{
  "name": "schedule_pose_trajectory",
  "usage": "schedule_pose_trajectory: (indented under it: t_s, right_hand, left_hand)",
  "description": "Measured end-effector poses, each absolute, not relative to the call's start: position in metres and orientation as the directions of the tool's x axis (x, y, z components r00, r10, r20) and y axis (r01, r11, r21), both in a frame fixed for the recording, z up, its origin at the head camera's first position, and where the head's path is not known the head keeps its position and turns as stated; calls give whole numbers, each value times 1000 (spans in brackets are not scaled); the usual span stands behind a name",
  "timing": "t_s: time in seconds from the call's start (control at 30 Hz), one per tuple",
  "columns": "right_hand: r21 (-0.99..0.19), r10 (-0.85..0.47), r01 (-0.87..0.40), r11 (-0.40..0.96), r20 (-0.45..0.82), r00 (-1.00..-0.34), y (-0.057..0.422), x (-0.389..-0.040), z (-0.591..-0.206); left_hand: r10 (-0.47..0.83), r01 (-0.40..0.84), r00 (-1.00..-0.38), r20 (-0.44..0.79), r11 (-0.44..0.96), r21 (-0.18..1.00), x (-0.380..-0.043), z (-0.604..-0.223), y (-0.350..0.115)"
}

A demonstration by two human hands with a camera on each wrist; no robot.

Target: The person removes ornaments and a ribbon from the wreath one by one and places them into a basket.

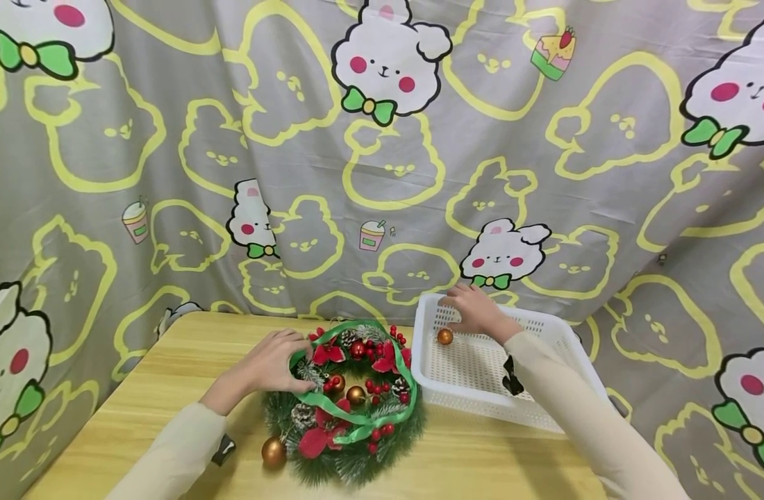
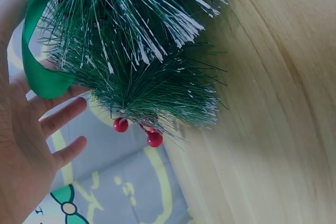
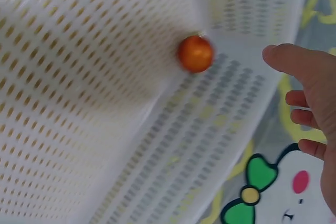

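A green wreath (image 1: 388,460) with red flowers, berries, pinecones and a green ribbon (image 1: 372,419) lies on the table. My left hand (image 1: 271,362) rests at its left edge, fingers spread beside the ribbon. In the left wrist view some fingertips disappear behind the needles (image 2: 131,40). My right hand (image 1: 478,311) is over the far left corner of a white plastic basket (image 1: 422,361), holding nothing. One orange-gold ball ornament (image 3: 196,54) lies in that basket, apart from the right fingers. Another copper ball (image 1: 273,453) is at the wreath's lower left; more balls (image 1: 355,396) sit inside the ring.
The wooden table (image 1: 163,389) ends at a grey curtain (image 1: 307,167) printed with rabbits, which hangs close behind. The basket's right side is partly hidden by my right arm. Black straps (image 1: 513,378) are on the wrists.
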State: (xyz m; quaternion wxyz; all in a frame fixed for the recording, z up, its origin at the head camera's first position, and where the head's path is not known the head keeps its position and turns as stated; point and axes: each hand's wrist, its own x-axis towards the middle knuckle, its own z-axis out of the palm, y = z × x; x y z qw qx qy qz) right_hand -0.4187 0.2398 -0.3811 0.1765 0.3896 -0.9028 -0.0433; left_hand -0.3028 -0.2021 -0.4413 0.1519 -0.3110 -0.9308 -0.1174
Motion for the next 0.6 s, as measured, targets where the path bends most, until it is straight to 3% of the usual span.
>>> schedule_pose_trajectory:
  t_s: [0.37, 0.6]
  right_hand:
    - [40, -666, -733, 679, 453, -592, 208, -379, -345]
    - [-15, -671, -834, 551, 586, -454, 158, -336, -341]
  left_hand:
    - [558, 618, -765, 323, 777, 122, -307, -437, -198]
    - [568, 620, -760, 317, 779, 91, -306, -433, -198]
